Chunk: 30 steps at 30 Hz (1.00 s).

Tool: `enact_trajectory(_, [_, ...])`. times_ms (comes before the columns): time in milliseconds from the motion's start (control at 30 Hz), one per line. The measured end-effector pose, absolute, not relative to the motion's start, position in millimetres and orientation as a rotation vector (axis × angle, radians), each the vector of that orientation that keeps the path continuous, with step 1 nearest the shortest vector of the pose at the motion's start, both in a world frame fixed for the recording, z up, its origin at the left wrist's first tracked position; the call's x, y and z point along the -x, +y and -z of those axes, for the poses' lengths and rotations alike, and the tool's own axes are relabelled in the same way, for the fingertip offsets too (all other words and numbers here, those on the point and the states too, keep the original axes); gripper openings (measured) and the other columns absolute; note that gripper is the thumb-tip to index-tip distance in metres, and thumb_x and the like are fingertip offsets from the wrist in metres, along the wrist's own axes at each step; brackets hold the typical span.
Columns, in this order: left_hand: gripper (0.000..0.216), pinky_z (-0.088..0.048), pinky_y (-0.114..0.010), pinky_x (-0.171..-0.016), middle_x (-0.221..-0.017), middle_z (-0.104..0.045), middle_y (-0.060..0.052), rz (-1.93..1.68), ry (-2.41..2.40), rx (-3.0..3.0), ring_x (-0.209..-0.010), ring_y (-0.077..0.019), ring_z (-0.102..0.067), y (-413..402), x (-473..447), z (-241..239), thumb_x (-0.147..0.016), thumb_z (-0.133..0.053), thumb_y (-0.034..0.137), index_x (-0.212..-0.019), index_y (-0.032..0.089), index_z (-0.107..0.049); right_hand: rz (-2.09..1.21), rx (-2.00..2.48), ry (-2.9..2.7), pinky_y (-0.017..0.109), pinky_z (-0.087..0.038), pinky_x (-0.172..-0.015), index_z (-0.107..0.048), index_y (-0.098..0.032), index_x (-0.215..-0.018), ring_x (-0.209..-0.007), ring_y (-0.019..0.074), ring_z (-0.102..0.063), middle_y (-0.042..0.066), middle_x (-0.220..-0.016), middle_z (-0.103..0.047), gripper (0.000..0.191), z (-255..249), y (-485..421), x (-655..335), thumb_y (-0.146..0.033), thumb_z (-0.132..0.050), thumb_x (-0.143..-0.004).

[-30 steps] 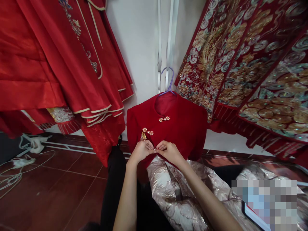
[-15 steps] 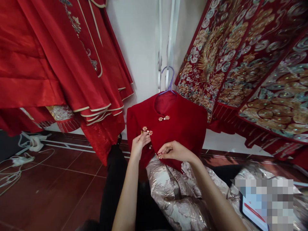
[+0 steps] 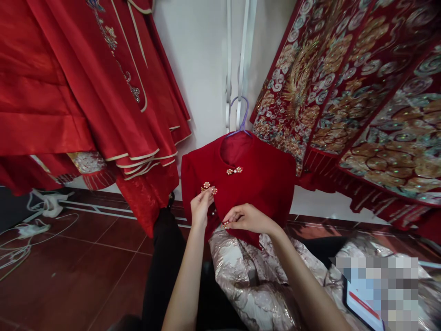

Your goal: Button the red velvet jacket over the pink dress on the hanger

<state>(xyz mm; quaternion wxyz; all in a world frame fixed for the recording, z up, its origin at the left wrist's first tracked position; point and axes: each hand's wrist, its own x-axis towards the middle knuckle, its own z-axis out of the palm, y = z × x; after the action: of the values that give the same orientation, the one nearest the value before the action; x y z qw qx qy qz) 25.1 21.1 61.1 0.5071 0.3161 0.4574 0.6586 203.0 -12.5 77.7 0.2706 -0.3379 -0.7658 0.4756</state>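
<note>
A dark red jacket [image 3: 257,184] hangs in front of me on a purple hanger [image 3: 244,120]. Its collar fastener [image 3: 234,170], gold flowers with a pearl, is done up. Lower down the front parts, and gold flower ornaments [image 3: 206,185] show on the wearer's-right side. My left hand [image 3: 200,207] is closed in a pinch on the jacket's front beside these ornaments. My right hand [image 3: 248,219] pinches a lower flower fastener [image 3: 225,225] at the jacket's edge. What lies between the fingertips is partly hidden.
Red gowns [image 3: 138,92] hang at left, and an embroidered garment [image 3: 330,101] at right. Shiny patterned fabric [image 3: 237,271] lies across my lap, with a phone [image 3: 361,299] on it. White cables [image 3: 25,243] trail over the tiled floor [image 3: 86,276].
My right hand has shifted slightly left with the lower flower fastener. The left hand keeps its pinch and has barely moved, its fingers a little more drawn in.
</note>
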Motion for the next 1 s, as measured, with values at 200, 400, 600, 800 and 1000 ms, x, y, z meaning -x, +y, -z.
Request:
enact_trajectory(200, [0.024,-0.053,-0.027,-0.08,-0.1,-0.072,-0.011,-1.63,1.208,-0.787,-0.092,-0.0178,-0.068,33,-35,-60,-0.073,-0.069,0.03,-0.088,0.011,-0.071,-1.245,0.949,-2.035,0.027,-0.052,-0.074,-0.072,-0.016,-0.089,-0.076,0.014,-0.066,0.004,-0.081,-0.072,0.02,-78,-13,-201,-0.027,-0.068,-0.073])
enact_trajectory(400, [0.034,-0.052,-0.027,-0.071,-0.084,-0.073,-0.01,-1.426,1.141,-0.896,-0.074,-0.0154,-0.068,27,-31,-69,-0.074,-0.067,0.045,-0.082,0.012,-0.07,-1.259,0.927,-2.072,0.026,-0.052,-0.074,-0.072,-0.017,-0.09,-0.077,0.0134,-0.065,0.004,-0.083,-0.071,0.019,-87,-14,-214,-0.028,-0.068,-0.074])
enact_trajectory(600, [0.03,-0.046,-0.025,-0.063,-0.061,-0.064,-0.003,-1.209,1.583,-1.83,-0.061,-0.0148,-0.059,26,-26,-107,-0.077,-0.063,0.046,-0.071,0.017,-0.068,-1.289,1.003,-2.083,0.025,-0.051,-0.068,-0.071,-0.017,-0.092,-0.073,0.0131,-0.064,0.003,-0.081,-0.07,0.021,-113,-25,-250,-0.026,-0.068,-0.074])
enact_trajectory(800, [0.025,-0.045,-0.028,-0.076,-0.096,-0.056,-0.006,-1.206,1.414,-2.607,-0.089,-0.0183,-0.053,51,-43,-155,-0.086,-0.054,0.028,-0.107,0.022,-0.066,-1.338,1.001,-2.079,0.025,-0.051,-0.067,-0.07,-0.017,-0.087,-0.072,0.0137,-0.064,0.004,-0.079,-0.071,0.017,-122,-33,-254,-0.026,-0.068,-0.073])
enact_trajectory(1000, [0.021,-0.042,-0.031,-0.072,-0.094,-0.049,-0.008,-0.833,1.432,-2.971,-0.09,-0.0217,-0.045,64,-50,-170,-0.086,-0.054,0.031,-0.097,0.021,-0.069,-1.317,1.001,-2.125,0.024,-0.05,-0.067,-0.071,-0.016,-0.088,-0.073,0.0135,-0.064,0.004,-0.081,-0.07,0.016,-124,-36,-251,-0.021,-0.066,-0.074])
